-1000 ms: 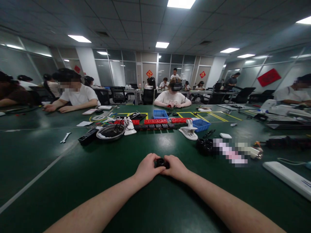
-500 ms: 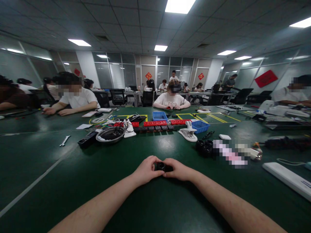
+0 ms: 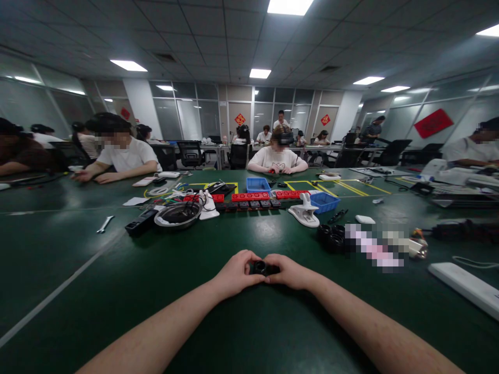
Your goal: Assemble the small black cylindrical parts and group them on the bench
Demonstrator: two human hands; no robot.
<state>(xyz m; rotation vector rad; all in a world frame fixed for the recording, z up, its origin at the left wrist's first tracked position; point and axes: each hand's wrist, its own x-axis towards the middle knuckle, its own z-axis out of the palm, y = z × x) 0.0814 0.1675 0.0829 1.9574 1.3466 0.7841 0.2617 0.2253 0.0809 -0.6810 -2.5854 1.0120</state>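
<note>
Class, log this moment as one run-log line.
left hand: grips black part | right hand: grips same part | table: green | black rings: beyond right

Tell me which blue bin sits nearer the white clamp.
The right blue bin, tilted beside the white clamp. The other blue bin sits farther back, beyond the red strips.

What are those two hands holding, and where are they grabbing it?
A small black round part, pinched between both hands. The left hand grips its left side and the right hand its right side, fingers curled around it just above the green table.
</note>
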